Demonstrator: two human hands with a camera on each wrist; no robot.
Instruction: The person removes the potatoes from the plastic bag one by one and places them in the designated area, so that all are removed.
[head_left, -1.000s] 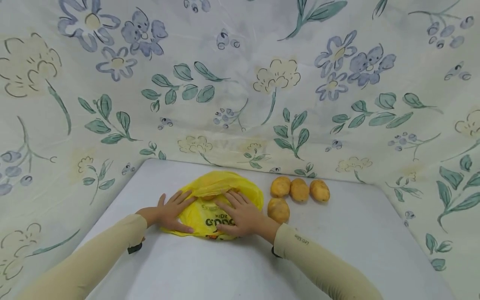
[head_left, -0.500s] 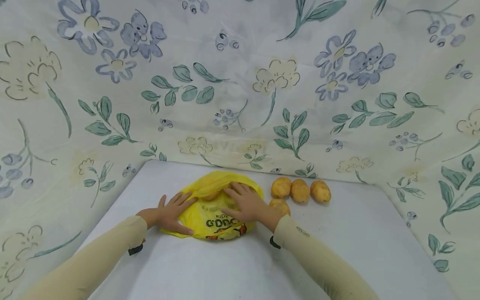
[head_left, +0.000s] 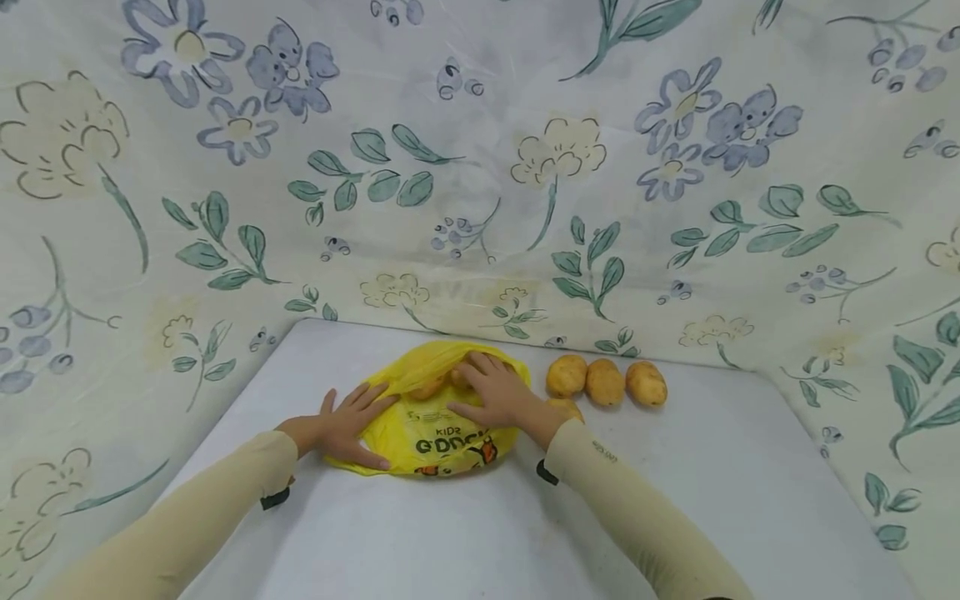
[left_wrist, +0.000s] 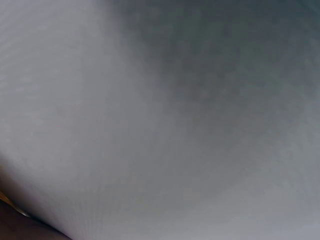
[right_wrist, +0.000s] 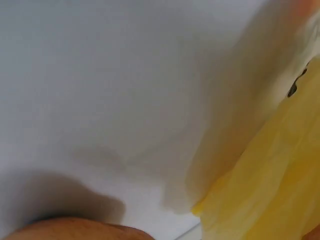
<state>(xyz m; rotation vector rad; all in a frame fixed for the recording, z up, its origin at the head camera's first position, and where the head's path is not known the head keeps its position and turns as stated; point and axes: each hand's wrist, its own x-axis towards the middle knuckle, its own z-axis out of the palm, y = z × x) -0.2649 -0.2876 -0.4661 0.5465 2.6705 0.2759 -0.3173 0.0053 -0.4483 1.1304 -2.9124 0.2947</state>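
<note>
A yellow plastic bag [head_left: 442,450] with dark print lies on the white table in the head view, its mouth facing up. Potatoes [head_left: 428,389] show inside the mouth. My left hand [head_left: 347,429] rests on the bag's left side with its fingers spread straight. At the right of the mouth, my right hand [head_left: 498,396] reaches over the rim. Its fingers lie right at a potato there, with the thumb held apart below. The right wrist view shows the side of the bag [right_wrist: 270,180]; the fingers are out of that view.
Several loose potatoes [head_left: 604,382] stand close together on the table to the right of the bag, one partly hidden behind the right wrist. Floral cloth [head_left: 480,208] hangs behind the white table [head_left: 675,483]. The left wrist view is mostly blurred pale surface.
My right hand has slid up from the bag's printed front to its mouth, uncovering the print. More of the potatoes inside now shows. The left hand stays in place.
</note>
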